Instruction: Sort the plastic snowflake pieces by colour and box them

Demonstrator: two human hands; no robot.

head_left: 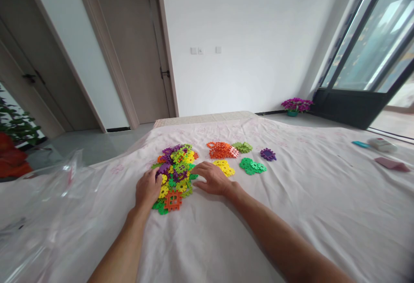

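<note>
A mixed pile of plastic interlocking building pieces (176, 169) lies on the cloth in purple, yellow, green and orange. My left hand (148, 189) rests against the pile's left side, thumb and fingers apart around its edge by some purple pieces; its fingertips are partly hidden. At the pile's right side is my right hand (211, 178), fingers stretched towards green pieces and thumb held apart, with nothing visible in its grasp. An orange square piece (173, 200) lies at the near end of the pile. Just beyond my right hand sit yellow pieces (225, 167).
Separate groups lie farther right: orange squares (221, 150), light green pieces (243, 147), green pieces (252, 166) and purple pieces (268, 154). Clear plastic wrapping (51, 222) covers the left side of the cloth (307, 205). A pink cloth (392, 164) and a white packet (382, 144) lie far right.
</note>
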